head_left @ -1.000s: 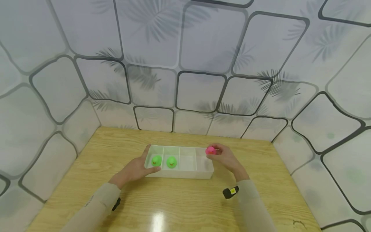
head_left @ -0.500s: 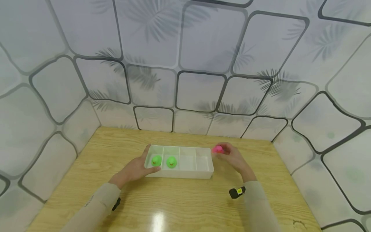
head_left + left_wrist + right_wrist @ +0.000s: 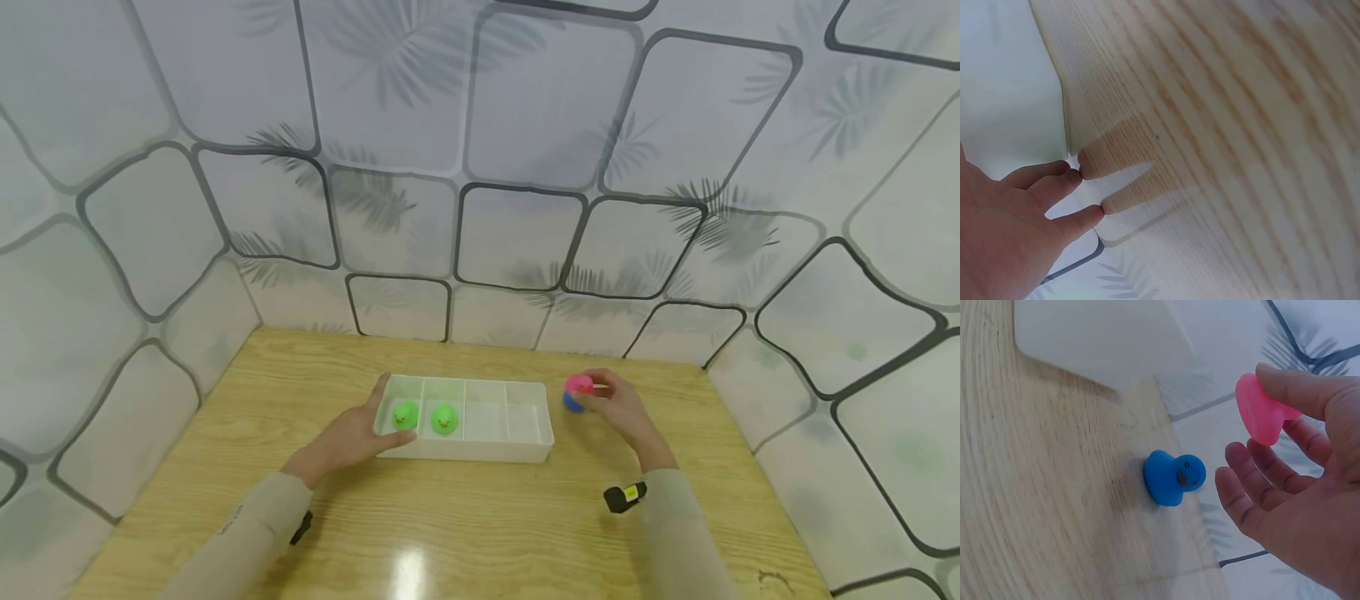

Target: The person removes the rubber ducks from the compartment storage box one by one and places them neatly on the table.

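A white divided box (image 3: 467, 451) stands on the table, with a green rubber duck (image 3: 406, 415) in its leftmost compartment and another green duck (image 3: 444, 419) in the one beside it. My left hand (image 3: 347, 435) holds the box's left end, thumb over the front rim and index finger toward the back corner. In the left wrist view, its fingertips reach down beside the white wall. To the right of the box, my right hand (image 3: 621, 410) pinches a pink rubber duck (image 3: 1261, 411) between thumb and fingers. Under it, a blue rubber duck (image 3: 1169, 478) sits on the table, partly hidden in the head view.
The wooden table (image 3: 480, 525) carries the box. Patterned panels (image 3: 517, 237) rise behind it and at both sides. The box's two right compartments (image 3: 486, 410) hold nothing. A black wrist camera (image 3: 624, 497) sits at the right cuff.
My right hand has moved right with the pink duck, from over the box's right end to beyond it. The blue duck has come into sight. The left hand and box have stayed put.
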Motion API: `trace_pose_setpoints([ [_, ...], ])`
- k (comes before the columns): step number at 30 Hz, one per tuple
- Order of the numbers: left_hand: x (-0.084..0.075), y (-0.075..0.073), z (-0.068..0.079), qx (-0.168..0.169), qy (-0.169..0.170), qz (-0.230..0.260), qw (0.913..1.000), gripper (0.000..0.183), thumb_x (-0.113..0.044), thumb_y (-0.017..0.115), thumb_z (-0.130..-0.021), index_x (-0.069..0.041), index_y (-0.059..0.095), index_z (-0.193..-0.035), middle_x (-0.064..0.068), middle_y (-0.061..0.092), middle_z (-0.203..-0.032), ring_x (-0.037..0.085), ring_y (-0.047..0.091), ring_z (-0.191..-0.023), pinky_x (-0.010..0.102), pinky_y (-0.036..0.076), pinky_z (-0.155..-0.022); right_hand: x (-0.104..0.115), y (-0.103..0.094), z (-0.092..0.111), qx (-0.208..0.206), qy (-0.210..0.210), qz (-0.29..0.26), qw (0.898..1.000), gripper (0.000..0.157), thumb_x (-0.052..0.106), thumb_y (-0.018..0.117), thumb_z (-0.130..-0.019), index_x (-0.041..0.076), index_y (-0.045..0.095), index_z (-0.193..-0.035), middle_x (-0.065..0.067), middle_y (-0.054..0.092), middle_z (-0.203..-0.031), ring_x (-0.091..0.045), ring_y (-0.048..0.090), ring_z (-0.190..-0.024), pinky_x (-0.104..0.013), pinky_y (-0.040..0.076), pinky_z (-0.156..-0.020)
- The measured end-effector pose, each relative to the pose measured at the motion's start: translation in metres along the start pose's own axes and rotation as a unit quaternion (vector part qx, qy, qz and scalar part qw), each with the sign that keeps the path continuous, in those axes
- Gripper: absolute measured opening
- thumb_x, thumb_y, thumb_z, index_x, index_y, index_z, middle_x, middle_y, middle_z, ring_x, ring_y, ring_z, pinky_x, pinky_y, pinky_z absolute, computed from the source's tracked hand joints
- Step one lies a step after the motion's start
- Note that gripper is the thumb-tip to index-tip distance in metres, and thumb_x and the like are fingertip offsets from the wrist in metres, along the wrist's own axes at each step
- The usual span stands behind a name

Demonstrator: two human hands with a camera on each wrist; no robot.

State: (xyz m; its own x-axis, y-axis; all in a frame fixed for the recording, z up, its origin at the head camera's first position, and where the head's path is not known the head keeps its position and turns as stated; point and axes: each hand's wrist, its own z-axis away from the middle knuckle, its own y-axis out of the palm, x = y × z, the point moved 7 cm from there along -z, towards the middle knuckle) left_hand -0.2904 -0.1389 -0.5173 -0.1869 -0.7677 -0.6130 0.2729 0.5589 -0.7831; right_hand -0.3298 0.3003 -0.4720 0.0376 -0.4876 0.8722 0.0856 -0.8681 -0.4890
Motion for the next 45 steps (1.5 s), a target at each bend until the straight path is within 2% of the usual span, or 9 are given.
trace_pose_setpoints([
  [7, -0.001, 0.0, 0.0, -0.001, 0.002, 0.001, 1.0, 0.122, -0.074, 0.064, -0.092, -0.013, -0.008, -0.17, 0.029, 0.065, -0.139, 0.032, 0.069, -0.113, 0.059, 0.051, -0.103, -0.01, -0.012, 0.001, -0.026, 0.001, 0.009, 1.0, 0.049, 0.026, 0.076, -0.099, 0.004, 0.061, -0.141, -0.023, 0.06, -0.145, -0.036, 0.064, -0.123, -0.027, 0.055, -0.086],
  [9, -0.001, 0.0, 0.0, 0.0, 0.002, 0.001, 1.0, 0.122, -0.074, 0.064, -0.092, -0.014, -0.008, -0.17, 0.028, 0.065, -0.138, 0.031, 0.068, -0.112, 0.059, 0.052, -0.102, -0.003, -0.015, 0.006, -0.029, 0.002, 0.006, 1.0, 0.048, 0.021, 0.075, -0.1, 0.001, 0.061, -0.141, -0.026, 0.059, -0.145, -0.039, 0.064, -0.123, -0.031, 0.056, -0.086],
  [14, 0.0, 0.001, 0.0, 0.0, 0.001, 0.004, 1.0, 0.123, -0.075, 0.064, -0.092, -0.015, -0.009, -0.17, 0.027, 0.065, -0.138, 0.03, 0.069, -0.111, 0.058, 0.052, -0.102, -0.01, -0.019, 0.005, -0.037, 0.012, 0.003, 0.999, 0.05, 0.018, 0.074, -0.101, -0.001, 0.057, -0.145, -0.029, 0.056, -0.149, -0.042, 0.062, -0.125, -0.037, 0.056, -0.089],
  [16, 0.001, 0.001, -0.001, 0.0, 0.001, 0.003, 1.0, 0.123, -0.075, 0.064, -0.092, -0.014, -0.008, -0.17, 0.028, 0.065, -0.138, 0.031, 0.069, -0.111, 0.059, 0.052, -0.101, -0.022, -0.021, 0.001, -0.044, 0.013, 0.007, 0.999, 0.052, 0.021, 0.074, -0.101, 0.002, 0.057, -0.146, -0.027, 0.056, -0.15, -0.04, 0.061, -0.126, -0.033, 0.055, -0.088],
  [19, 0.002, 0.002, -0.001, -0.001, -0.006, 0.002, 1.0, 0.124, -0.078, 0.063, -0.09, -0.015, -0.008, -0.17, 0.028, 0.065, -0.138, 0.031, 0.069, -0.112, 0.058, 0.052, -0.102, -0.028, -0.023, -0.001, -0.051, 0.013, 0.015, 0.998, 0.052, 0.023, 0.075, -0.101, 0.004, 0.058, -0.146, -0.026, 0.056, -0.15, -0.041, 0.061, -0.126, -0.028, 0.053, -0.086],
  [33, 0.003, 0.002, -0.001, 0.001, -0.008, 0.004, 1.0, 0.124, -0.078, 0.063, -0.09, -0.016, -0.009, -0.17, 0.025, 0.068, -0.133, 0.025, 0.068, -0.103, 0.055, 0.053, -0.099, -0.043, -0.026, -0.003, -0.055, 0.022, 0.042, 0.997, 0.054, 0.023, 0.071, -0.103, 0.002, 0.054, -0.149, -0.029, 0.053, -0.153, -0.044, 0.06, -0.126, -0.028, 0.05, -0.086],
  [36, 0.002, 0.002, -0.001, 0.001, -0.008, 0.006, 1.0, 0.124, -0.078, 0.063, -0.09, -0.016, -0.009, -0.17, 0.024, 0.069, -0.132, 0.024, 0.068, -0.102, 0.055, 0.053, -0.099, -0.047, -0.026, -0.004, -0.059, 0.024, 0.056, 0.996, 0.053, 0.02, 0.071, -0.103, 0.001, 0.054, -0.148, -0.03, 0.054, -0.152, -0.046, 0.06, -0.127, -0.033, 0.052, -0.091],
  [42, 0.002, 0.002, 0.0, 0.0, -0.013, 0.004, 0.9999, 0.125, -0.079, 0.064, -0.089, -0.018, -0.008, -0.171, 0.023, 0.069, -0.134, 0.024, 0.068, -0.104, 0.055, 0.053, -0.101, -0.057, -0.025, -0.006, -0.06, 0.033, 0.074, 0.995, 0.052, 0.021, 0.07, -0.102, -0.002, 0.055, -0.146, -0.032, 0.055, -0.149, -0.049, 0.061, -0.127, -0.051, 0.051, -0.106],
  [45, 0.002, 0.002, 0.0, 0.003, -0.012, 0.005, 0.9999, 0.125, -0.079, 0.063, -0.09, -0.017, -0.009, -0.17, 0.024, 0.068, -0.133, 0.025, 0.068, -0.104, 0.055, 0.053, -0.1, -0.06, -0.023, -0.007, -0.06, 0.032, 0.086, 0.994, 0.05, 0.022, 0.069, -0.103, -0.003, 0.055, -0.144, -0.033, 0.055, -0.148, -0.05, 0.061, -0.126, -0.056, 0.05, -0.107],
])
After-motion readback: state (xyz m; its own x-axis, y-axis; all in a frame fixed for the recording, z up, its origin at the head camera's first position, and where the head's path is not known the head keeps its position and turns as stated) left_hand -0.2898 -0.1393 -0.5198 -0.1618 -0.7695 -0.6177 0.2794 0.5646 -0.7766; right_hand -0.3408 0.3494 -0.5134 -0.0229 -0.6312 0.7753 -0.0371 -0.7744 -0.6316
